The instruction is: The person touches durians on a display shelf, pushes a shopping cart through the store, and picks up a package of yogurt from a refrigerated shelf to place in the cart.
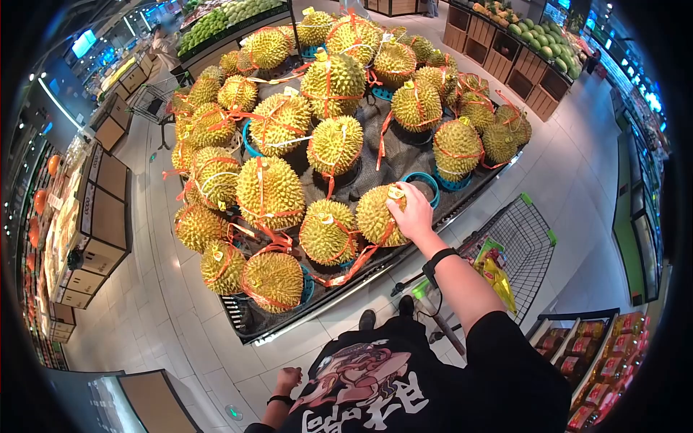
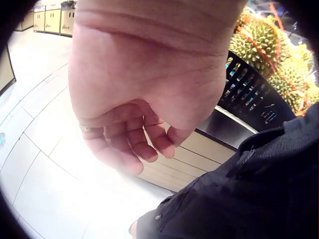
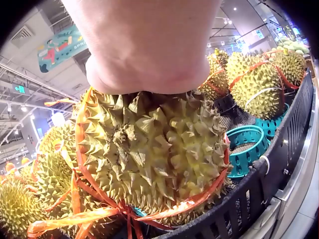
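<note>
My right hand point(image 1: 413, 212) is on the top of a spiky durian point(image 1: 378, 216) at the stand's near right edge, its fingers by the stem. In the right wrist view that durian point(image 3: 154, 154) fills the middle, orange ribbon point(image 3: 79, 144) tied round it; the wrist hides the fingers and their hold on the stem. Another durian point(image 1: 328, 232) sits just left of it. My left hand point(image 1: 289, 378) hangs at my side, away from the fruit. In the left wrist view the left hand point(image 2: 134, 114) has loosely curled fingers with nothing in them.
Many ribboned durians fill the black-edged stand point(image 1: 245, 328). An empty teal ring basket point(image 1: 421, 189) stands behind the touched durian. A wire shopping cart point(image 1: 523, 245) with a yellow package point(image 1: 495, 278) is at the right. Packaged goods point(image 1: 606, 361) lie at lower right.
</note>
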### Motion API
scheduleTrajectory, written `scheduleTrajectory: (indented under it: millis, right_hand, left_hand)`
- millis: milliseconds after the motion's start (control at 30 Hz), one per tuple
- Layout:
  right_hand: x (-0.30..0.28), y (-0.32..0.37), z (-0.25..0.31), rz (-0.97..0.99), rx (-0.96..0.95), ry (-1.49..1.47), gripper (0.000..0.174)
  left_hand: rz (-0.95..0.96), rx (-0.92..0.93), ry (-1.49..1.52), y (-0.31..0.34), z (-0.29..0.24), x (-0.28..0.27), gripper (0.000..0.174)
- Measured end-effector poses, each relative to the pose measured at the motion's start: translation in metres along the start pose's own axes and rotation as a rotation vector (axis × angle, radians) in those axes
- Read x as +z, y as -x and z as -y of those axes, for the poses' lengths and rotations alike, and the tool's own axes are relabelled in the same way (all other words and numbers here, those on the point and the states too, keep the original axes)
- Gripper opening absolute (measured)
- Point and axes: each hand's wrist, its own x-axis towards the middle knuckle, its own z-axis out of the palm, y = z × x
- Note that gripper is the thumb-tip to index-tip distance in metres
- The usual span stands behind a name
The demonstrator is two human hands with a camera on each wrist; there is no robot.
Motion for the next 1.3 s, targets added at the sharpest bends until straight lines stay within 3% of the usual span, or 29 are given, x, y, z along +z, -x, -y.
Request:
scheduleTrajectory:
  millis: [1300]
  right_hand:
    - [0.0015, -0.0009, -0.0018, 0.002, 0.005, -0.003, 0.051]
  left_hand:
    - [0.030, 0.025, -0.112, -0.0098, 0.0026, 0.0044, 0.030]
